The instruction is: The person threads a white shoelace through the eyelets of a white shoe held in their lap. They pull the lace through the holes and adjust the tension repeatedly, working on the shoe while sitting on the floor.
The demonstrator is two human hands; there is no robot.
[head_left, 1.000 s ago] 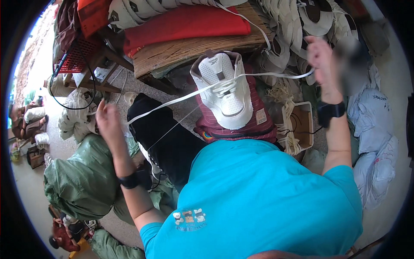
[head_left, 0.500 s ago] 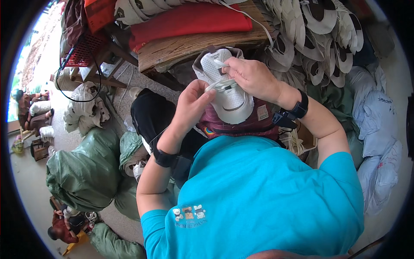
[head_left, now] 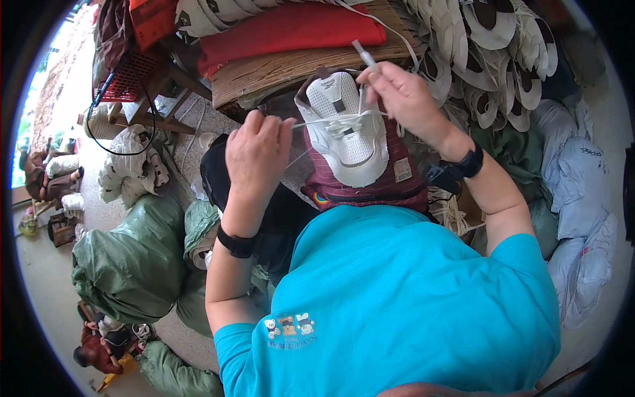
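Note:
A white mesh shoe upper (head_left: 354,157) with a dark brown lining rests on the maroon cloth (head_left: 319,184) over my lap, its toe toward me. White shoelace (head_left: 344,123) crosses its lower eyelets. To the left of the upper, my left hand (head_left: 256,147) is closed on one lace end, which runs taut from the eyelets. My right hand (head_left: 402,99) pinches the other part of the lace at the upper right of the shoe upper. A pale, stick-like tip (head_left: 362,53) juts up from my right fingers; I cannot tell whether it is a tool or lace.
Ahead stands a wooden table (head_left: 254,81) with a folded red cloth (head_left: 291,36) on it. Bunches of shoe uppers (head_left: 486,59) hang at the right. Green sacks (head_left: 132,264) lie at the left, white sacks (head_left: 579,192) at the far right. Another person (head_left: 96,351) sits at the lower left.
My hands have moved apart from the middle of the upper, left hand leftward and right hand up and rightward. The lace between them is drawn taut, and the pale tip now shows.

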